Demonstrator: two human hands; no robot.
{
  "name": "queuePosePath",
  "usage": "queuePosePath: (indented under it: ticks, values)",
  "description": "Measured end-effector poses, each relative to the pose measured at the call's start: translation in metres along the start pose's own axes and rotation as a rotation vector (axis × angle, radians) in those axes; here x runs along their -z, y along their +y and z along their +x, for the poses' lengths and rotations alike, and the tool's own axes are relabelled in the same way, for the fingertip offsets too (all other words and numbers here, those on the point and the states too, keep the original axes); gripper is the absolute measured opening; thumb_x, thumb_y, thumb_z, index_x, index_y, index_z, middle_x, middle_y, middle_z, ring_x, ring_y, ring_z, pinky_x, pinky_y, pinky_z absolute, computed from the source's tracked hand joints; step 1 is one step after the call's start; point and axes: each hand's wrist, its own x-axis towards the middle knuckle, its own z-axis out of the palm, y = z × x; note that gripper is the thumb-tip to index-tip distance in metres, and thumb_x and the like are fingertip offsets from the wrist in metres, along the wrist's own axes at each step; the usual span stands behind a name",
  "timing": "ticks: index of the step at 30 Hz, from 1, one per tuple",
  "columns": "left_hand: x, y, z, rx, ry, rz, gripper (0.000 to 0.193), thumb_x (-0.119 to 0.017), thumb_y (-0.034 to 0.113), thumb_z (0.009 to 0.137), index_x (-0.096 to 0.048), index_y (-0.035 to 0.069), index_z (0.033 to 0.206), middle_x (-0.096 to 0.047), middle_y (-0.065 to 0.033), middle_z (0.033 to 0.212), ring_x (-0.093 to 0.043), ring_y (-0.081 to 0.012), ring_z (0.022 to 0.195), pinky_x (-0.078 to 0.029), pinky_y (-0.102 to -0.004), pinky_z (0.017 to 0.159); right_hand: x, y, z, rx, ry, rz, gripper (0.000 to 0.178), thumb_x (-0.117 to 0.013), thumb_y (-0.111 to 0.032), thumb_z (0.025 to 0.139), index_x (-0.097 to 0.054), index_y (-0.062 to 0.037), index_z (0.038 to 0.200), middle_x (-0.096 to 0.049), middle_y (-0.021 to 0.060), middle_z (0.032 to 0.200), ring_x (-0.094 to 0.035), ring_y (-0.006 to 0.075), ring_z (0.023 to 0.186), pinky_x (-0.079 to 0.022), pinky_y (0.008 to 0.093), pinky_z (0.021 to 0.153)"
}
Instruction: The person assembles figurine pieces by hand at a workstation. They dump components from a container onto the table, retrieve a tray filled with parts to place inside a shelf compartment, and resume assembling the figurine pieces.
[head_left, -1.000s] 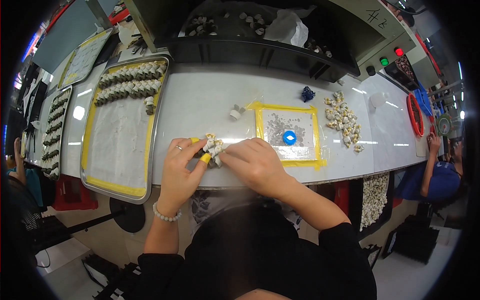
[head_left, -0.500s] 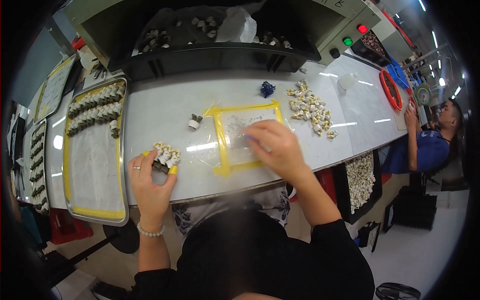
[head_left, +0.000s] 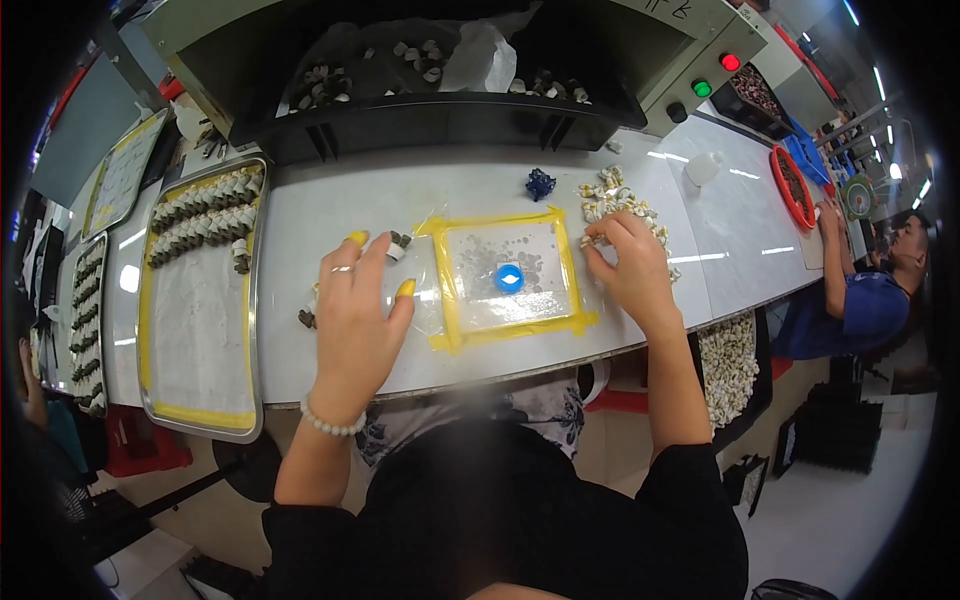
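Note:
My left hand (head_left: 360, 310), with yellow covers on two fingertips, is open. Its fingers reach toward a small dark-and-white piece (head_left: 399, 246) on the table. More such pieces (head_left: 308, 317) lie partly hidden behind this hand. At the edge of a pile of small white-and-yellow pieces (head_left: 645, 222), my right hand (head_left: 635, 268) has thumb and forefinger closed about one piece. Between my hands is a square sheet (head_left: 480, 305) framed in yellow tape and spotted with wet marks. A round blue cap-like thing (head_left: 510, 279) rests on it.
A metal tray (head_left: 250, 330) on the left holds rows of dark-and-white pieces. A spiky dark blue object (head_left: 540, 184) sits behind the sheet. A black bin (head_left: 420, 125) stands at the back, a small white bottle (head_left: 703, 168) at right. Beyond, a person (head_left: 850, 300) works.
My right hand has moved right from the taped sheet to the pile, leaving the blue thing on the sheet. My left hand has left the cluster and moved right toward the single dark-and-white piece.

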Motion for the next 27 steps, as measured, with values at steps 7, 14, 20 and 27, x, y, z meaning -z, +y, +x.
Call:
queuePosePath:
  ticks: [7, 14, 20, 27]
  values:
    - [-0.024, 0.003, 0.016, 0.032, -0.329, 0.137, 0.03, -0.055, -0.006, 0.069, -0.057, -0.001, 0.099, -0.052, -0.0158, 0.105, -0.051, -0.031, 0.092, -0.045, -0.04, 0.08, -0.004, -0.014, -0.009, 0.075, -0.069, 0.092, 0.015, -0.068, -0.008, 0.071, -0.06, -0.0031, 0.083, -0.058, 0.0082, 0.081, -0.058, 0.025, 0.075, -0.047, 0.0329, 0.067]
    - [-0.011, 0.011, 0.005, 0.237, -0.34, -0.479, 0.021, -0.055, -0.007, 0.073, -0.053, -0.001, 0.092, -0.053, -0.0113, 0.1, -0.056, -0.022, 0.089, -0.048, -0.0349, 0.079, -0.003, -0.012, -0.009, 0.152, -0.051, 0.119, 0.016, -0.067, -0.006, 0.072, -0.061, -0.0032, 0.085, -0.058, 0.0078, 0.08, -0.058, 0.0232, 0.074, -0.047, 0.0313, 0.066]
    - [-0.017, 0.012, -0.021, 0.527, -0.281, -1.593, 0.023, -0.055, -0.01, 0.081, -0.051, -0.003, 0.102, -0.054, -0.0098, 0.105, -0.057, -0.0233, 0.104, -0.046, -0.0332, 0.093, -0.01, -0.023, -0.021, -0.25, -0.117, 0.7, 0.015, -0.064, -0.003, 0.077, -0.063, -0.0014, 0.093, -0.058, 0.0065, 0.082, -0.055, 0.0155, 0.071, -0.045, 0.0243, 0.064]
    - [-0.037, 0.023, -0.037, 0.677, -0.317, -1.714, 0.031, -0.059, -0.007, 0.081, -0.053, -0.006, 0.111, -0.059, -0.0137, 0.105, -0.06, -0.029, 0.103, -0.045, -0.0349, 0.095, -0.006, -0.019, -0.028, -0.051, -0.193, 0.453, 0.025, -0.064, -0.004, 0.079, -0.064, -0.0019, 0.104, -0.058, 0.0073, 0.093, -0.057, 0.0171, 0.079, -0.046, 0.0254, 0.069]
